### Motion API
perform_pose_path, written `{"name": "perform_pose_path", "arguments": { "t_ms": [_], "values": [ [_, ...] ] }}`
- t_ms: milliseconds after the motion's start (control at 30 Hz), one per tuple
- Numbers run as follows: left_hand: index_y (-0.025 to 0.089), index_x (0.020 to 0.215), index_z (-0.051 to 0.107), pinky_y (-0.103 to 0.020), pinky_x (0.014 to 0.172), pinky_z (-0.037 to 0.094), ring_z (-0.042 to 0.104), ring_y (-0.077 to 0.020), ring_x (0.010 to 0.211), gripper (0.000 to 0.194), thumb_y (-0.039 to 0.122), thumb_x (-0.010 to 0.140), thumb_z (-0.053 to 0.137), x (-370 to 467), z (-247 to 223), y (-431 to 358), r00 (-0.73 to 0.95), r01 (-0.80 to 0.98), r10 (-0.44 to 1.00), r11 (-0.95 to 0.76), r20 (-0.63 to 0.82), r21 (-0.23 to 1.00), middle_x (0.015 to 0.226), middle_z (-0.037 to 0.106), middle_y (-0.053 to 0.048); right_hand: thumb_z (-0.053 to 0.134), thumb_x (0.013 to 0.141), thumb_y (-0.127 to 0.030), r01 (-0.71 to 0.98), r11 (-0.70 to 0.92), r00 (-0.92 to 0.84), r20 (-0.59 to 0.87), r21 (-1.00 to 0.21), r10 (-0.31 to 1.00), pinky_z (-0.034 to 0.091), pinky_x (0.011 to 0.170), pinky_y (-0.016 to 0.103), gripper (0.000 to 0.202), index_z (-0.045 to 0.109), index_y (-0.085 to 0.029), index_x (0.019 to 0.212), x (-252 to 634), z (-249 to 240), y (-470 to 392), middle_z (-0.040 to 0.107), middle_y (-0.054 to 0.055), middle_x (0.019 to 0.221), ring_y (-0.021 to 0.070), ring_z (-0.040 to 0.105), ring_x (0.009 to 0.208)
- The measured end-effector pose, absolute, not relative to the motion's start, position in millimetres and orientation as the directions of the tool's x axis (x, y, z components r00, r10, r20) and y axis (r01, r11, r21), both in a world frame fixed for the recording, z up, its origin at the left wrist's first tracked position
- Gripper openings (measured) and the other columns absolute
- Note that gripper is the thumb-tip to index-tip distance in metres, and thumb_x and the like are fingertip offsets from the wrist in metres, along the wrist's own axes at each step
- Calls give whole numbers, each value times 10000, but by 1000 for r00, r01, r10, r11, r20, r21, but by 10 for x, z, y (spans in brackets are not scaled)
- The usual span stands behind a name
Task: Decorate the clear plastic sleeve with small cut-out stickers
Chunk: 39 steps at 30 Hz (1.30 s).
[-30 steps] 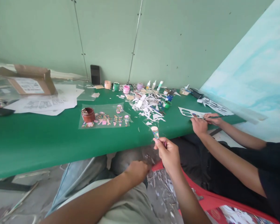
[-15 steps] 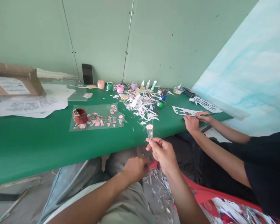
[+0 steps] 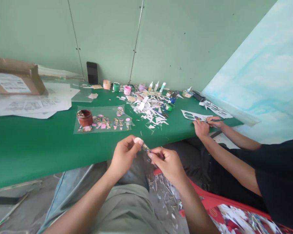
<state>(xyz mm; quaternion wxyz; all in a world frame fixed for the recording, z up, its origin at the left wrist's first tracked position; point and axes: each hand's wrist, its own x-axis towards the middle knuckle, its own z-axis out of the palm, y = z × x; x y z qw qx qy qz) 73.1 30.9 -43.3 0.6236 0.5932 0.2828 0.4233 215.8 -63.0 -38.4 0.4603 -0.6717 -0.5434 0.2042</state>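
While both hands are brought together above the near edge of the green table, a small patterned piece is held between them, tilted down toward the right. Its pale rounded end is clamped between the thumb and fingers of the left hand, and its narrow end is pinched in the fingertips of the right hand. By being gripped at both ends, so slight a thing is probably better steadied. Something pinkish is also seen among the right fingers, but what it is cannot be told.

Beyond the hands, a clear sheet is laid flat, with similar patterned pieces spread on it, perhaps so that they are grouped and easily seen. A brown jar is set at its left end, by which the sheet may be weighted. To the right, white paper scraps are heaped, and behind them small bottles are stood upright near the wall. A phone is propped against the wall. Farther right, a white cut-out sheet is touched by a co-worker's hands, apparently to be steadied.
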Motion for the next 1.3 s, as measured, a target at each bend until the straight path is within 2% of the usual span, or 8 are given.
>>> {"name": "perform_pose_path", "arguments": {
  "t_ms": [200, 367, 600, 800, 900, 1033, 1133, 1300],
  "values": [
    [186, 709, 542, -205, 438, 336, 422, -55, 425, 328, 476, 771, 683, 738, -484, 323, 406, -223, 912, 42, 53, 974, 630, 596, 42, 554, 862, -467, 704, -56, 451, 385, -708, 805, 367, 519, 239, 373, 584, -214, 589, 2304, -464, -613, 502, -30, 505, 128, 467, 504],
    [184, 703, 541, -207, 448, 343, 426, -56, 425, 330, 474, 758, 687, 757, -500, 297, 429, -205, 903, 61, 33, 977, 625, 615, 32, 455, 902, -386, 675, -33, 525, 449, -737, 723, 454, 616, 269, 363, 718, -184, 1049, 2291, -500, -578, 667, 27, 710, 174, 580, 622],
    [196, 694, 536, -213, 450, 340, 438, -68, 433, 324, 487, 761, 660, 799, -586, 348, 467, -131, 883, 24, 41, 991, 618, 605, 34, 546, 841, -547, 667, -124, 572, 399, -735, 717, 346, 550, 280, 425, 448, -253, 550, 2381, -561, -512, 471, -15, 502, 154, 433, 509],
    [202, 716, 553, -223, 479, 392, 511, -106, 493, 302, 487, 808, 592, 810, -615, 400, 500, 17, 860, -127, 101, 992, 631, 627, 12, 514, 862, -525, 561, -41, 513, 308, -827, 801, 410, 603, 285, 361, 693, -215, 906, 2419, -536, -503, 599, 8, 629, 189, 561, 604],
    [205, 734, 566, -241, 532, 443, 572, -136, 559, 323, 484, 885, 509, 758, -604, 408, 496, 134, 854, -254, 157, 958, 654, 644, -2, 576, 822, -522, 471, 19, 408, 237, -882, 882, 373, 553, 265, 340, 651, -218, 689, 2308, -531, -452, 515, -26, 536, 151, 473, 534],
    [201, 979, 642, -338, 777, 529, 679, -227, 821, 236, 414, 904, 571, 641, -542, 616, 443, 376, 862, -429, 247, 822, 862, 717, -54, 622, 766, -504, 406, 28, 492, 244, -913, 836, 323, 524, 257, 405, 471, -237, 502, 2278, -628, -313, 413, -52, 472, 121, 385, 497],
    [162, 1225, 613, -488, 1136, 350, 502, -366, 1331, 492, 274, 769, 759, 632, -487, 955, 434, 544, 848, -515, 303, 663, 1343, 623, -182, 574, 780, -533, 346, 8, 557, 212, -938, 803, 271, 471, 256, 428, 386, -260, 509, 2341, -726, -174, 351, -70, 455, 110, 312, 453],
    [161, 1276, 621, -659, 1160, 225, 413, -471, 1398, 663, 412, 705, 847, 794, -505, 1359, 484, 694, 838, -543, 252, 473, 1490, 518, -239, 562, 767, -565, 311, -40, 595, 161, -950, 787, 266, 454, 260, 443, 367, -268, 501, 2333, -792, 21, 364, -66, 448, 111, 310, 438]
  ]
}}
